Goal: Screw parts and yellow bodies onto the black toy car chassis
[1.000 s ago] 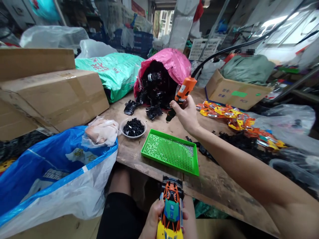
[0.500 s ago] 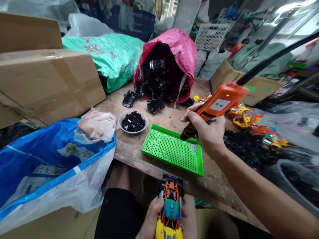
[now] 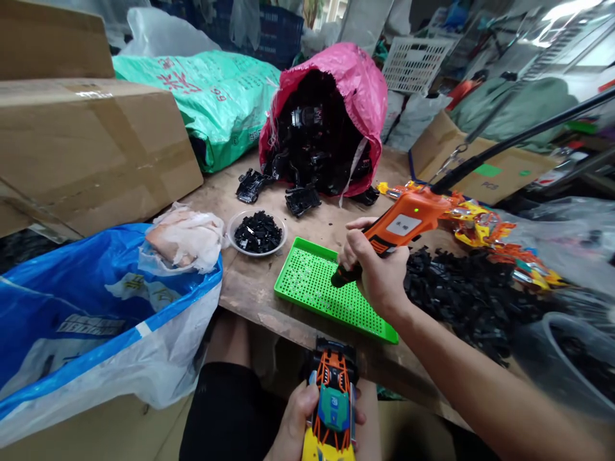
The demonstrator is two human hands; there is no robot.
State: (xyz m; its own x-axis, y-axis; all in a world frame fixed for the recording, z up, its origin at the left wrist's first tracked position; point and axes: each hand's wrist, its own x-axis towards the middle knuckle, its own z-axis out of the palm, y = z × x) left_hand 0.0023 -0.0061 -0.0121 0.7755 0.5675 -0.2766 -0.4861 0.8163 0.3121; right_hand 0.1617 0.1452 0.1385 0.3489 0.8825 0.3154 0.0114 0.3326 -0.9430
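Observation:
My right hand [image 3: 379,266] is wrapped round an orange and black electric screwdriver [image 3: 401,221], with a cable and a spring hook at its upper end. Its dark tip points down over a green perforated tray [image 3: 300,298], where small silvery screws are scattered. Whether the tip touches a screw I cannot tell. Below the table edge, my left hand [image 3: 300,410] is closed around a toy car [image 3: 334,403] with a yellow, green and orange body and black wheels. The car's lower end runs out of view.
A bowl of small black parts [image 3: 258,233] sits left of the tray. Behind lies a pink sack [image 3: 336,64] spilling black car chassis. Black parts [image 3: 461,294] and yellow-orange car bodies [image 3: 473,224] are heaped at right. A blue-lined sack [image 3: 120,346] and cardboard box [image 3: 91,141] stand left.
My right hand has brought the screwdriver left and slightly down, towards the tray's middle. My left hand keeps the toy car in nearly the same place. The view has shifted slightly.

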